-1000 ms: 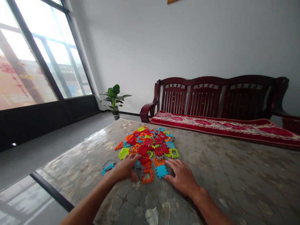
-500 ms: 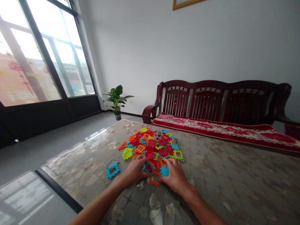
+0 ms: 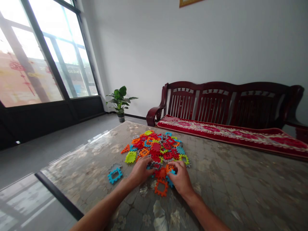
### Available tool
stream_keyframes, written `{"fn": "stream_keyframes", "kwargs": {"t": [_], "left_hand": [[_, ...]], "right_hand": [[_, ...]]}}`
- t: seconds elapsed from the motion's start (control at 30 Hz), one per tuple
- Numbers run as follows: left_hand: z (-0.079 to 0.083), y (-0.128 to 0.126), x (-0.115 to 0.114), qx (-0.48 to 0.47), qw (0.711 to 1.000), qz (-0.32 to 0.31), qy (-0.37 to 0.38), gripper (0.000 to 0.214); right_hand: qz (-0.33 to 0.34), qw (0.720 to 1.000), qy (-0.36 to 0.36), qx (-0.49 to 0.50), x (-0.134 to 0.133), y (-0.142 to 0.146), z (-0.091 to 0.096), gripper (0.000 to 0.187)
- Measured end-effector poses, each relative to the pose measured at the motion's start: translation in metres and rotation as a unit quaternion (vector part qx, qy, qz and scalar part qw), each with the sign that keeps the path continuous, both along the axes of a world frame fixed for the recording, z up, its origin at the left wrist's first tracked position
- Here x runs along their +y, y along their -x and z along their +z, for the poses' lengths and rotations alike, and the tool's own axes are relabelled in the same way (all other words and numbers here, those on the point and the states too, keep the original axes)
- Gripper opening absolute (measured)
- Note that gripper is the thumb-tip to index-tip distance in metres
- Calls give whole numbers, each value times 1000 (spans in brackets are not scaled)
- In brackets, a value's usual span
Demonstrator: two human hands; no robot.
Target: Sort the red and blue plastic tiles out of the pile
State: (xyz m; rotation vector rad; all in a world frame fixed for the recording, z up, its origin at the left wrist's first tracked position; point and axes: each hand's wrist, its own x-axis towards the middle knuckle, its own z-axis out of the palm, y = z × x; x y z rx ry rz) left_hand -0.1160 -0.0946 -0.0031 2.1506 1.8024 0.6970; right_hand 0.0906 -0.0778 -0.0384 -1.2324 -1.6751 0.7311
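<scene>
A pile of toothed, interlocking plastic tiles [image 3: 156, 147] in red, orange, blue, lime green and grey lies on the table. At its near left edge, my left hand [image 3: 141, 169] is closed, fingers curled over and thumb below; what they grip is mostly hidden, with bits of blue and grey beside the fingertips. On the near right, my right hand [image 3: 181, 177] pinches a tilted blue tile [image 3: 170, 179] between thumb and fingers. Between my hands lies a red-orange tile [image 3: 160, 173]. Just in front of it, an orange frame-shaped tile [image 3: 161, 188] rests flat.
A blue square frame tile [image 3: 115, 175] lies apart on the left, touching a grey piece. The table [image 3: 228, 179] has a patterned, glossy cover. Behind it stands a dark wooden bench [image 3: 211, 102] with a red cushion; a potted plant [image 3: 121, 102] stands on the floor.
The orange frame tile has shifted slightly toward me and is less covered. The blue tile at my right hand has tilted. The grey tile at my left fingers is less visible.
</scene>
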Motion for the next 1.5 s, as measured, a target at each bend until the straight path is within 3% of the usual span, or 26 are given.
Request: {"fn": "stream_keyframes", "kwargs": {"t": [0.23,0.43,0.53,0.63,0.73,0.87,1.0,1.2,1.3,1.4,1.5], "left_hand": [[12,-3,18,-95,994,52,-14,13],[32,-7,53,-154,983,96,-17,17],[36,-3,61,-132,985,111,-25,51],[36,2,47,-10,995,97,0,58],[33,1,22,107,992,55,43,53],[27,-9,5,181,980,35,76,52],[19,-19,8,203,975,55,73,56],[10,-23,12,183,980,72,40,44],[7,-23,12,182,979,82,26,34],[3,-24,13,193,978,82,15,29],[1,-25,14,194,978,71,11,26]], "right_hand": [[-13,999,-21,40,12,-4,12,28],[-56,995,-14,87,51,7,32,34],[-59,994,-7,87,64,6,37,39],[-54,995,-82,2,52,0,36,32],[54,988,-91,-108,18,-2,32,16],[149,952,-48,-263,-20,6,32,41],[157,927,-15,-340,-27,12,39,57],[158,915,26,-371,-22,14,48,45],[168,916,46,-361,-24,13,48,58],[179,910,42,-372,-28,14,49,76],[185,900,20,-395,-30,17,49,69]]}}
